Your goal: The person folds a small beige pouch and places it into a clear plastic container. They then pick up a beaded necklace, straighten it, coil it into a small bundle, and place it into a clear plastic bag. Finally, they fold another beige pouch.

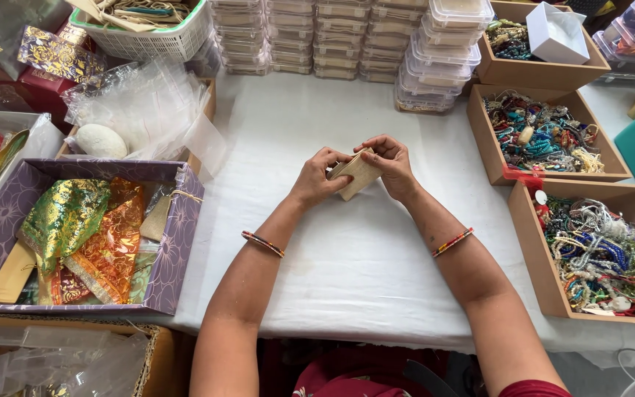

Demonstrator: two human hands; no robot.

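Note:
A small tan card or flat pouch [358, 176] is held above the white tablecloth [354, 257], gripped from both sides. My left hand [317, 178] pinches its left edge. My right hand [391, 163] curls over its upper right corner. Both wrists wear thin beaded bangles. The part of the tan piece under the fingers is hidden.
A purple box [178, 242] with green and orange shiny pouches sits at left, clear plastic bags [141, 110] behind it. Three cardboard trays of beaded jewellery [553, 136] line the right. Stacks of clear lidded containers [347, 37] stand at the back, and a white basket [156, 40].

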